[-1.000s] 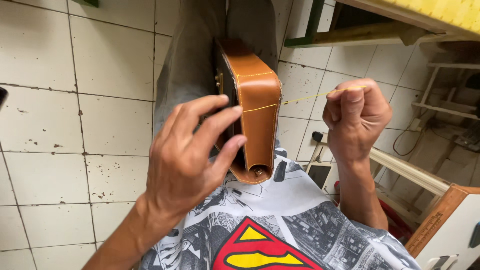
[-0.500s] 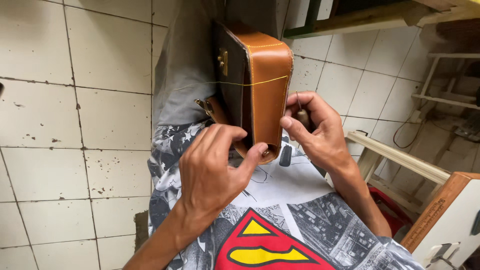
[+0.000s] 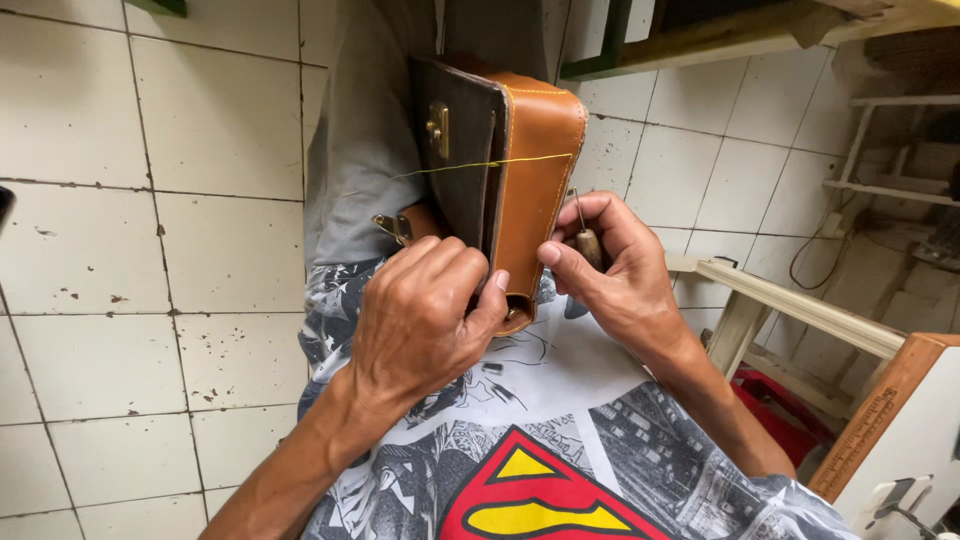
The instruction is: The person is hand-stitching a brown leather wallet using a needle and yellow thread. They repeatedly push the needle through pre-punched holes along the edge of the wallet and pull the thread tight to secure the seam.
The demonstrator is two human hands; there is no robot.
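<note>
A tan leather bag with a dark brown front flap and a small brass clasp (image 3: 520, 190) stands upright on the person's lap, its long axis running up and down, its narrow stitched side panel turned toward the camera. The left hand (image 3: 425, 320) wraps around the bag's lower left edge, fingers curled and clenched on the leather, steadying it against the printed grey shirt (image 3: 560, 440). The right hand (image 3: 615, 275) lies just to the right of the bag, touching its lower side seam; its grip is closed on a small awl with a wooden handle and thin metal shaft (image 3: 583, 232), the shaft pointing upward alongside the seam. A taut yellow thread (image 3: 480, 166) crosses the bag from left to right near its upper half, well above both hands. The seam sits directly left of the awl hand, so the right hand is the nearer one to the stitch line, while the left holds from the opposite side. Behind lie a white tiled floor (image 3: 130, 260) and a pale wooden frame (image 3: 800, 310) at right.
</note>
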